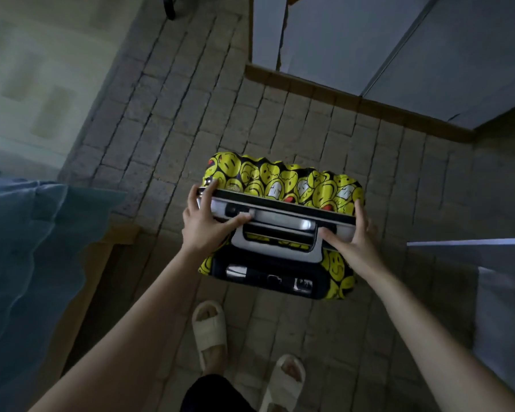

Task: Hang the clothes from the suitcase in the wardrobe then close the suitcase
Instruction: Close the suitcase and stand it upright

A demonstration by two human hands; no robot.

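**Both hands gripping upright suitcase, centre frame**

Suitcase [283, 185], yellow smiley print on black, is standing upright on the brick-pattern floor [191, 114] in the centre of the frame, shut, w/ its top edge facing the camera. Silver carry handle [280, 221] is lying along that top, btwn the two hands.

Left hand [204, 224] is gripping the top's left corner: fingers curling over the far edge, thumb reaching across onto the handle's left end. Right hand [353, 242] is gripping the right corner: fingers wrapping the right side, thumb pressing by the handle's right end.

Wardrobe [399, 49], pale doors, is filling the upper right, just beyond the suitcase. Blue bedding [27, 248] is lying at left edge. Two feet in pale slippers [210, 331] are standing at bottom centre, near the suitcase base.
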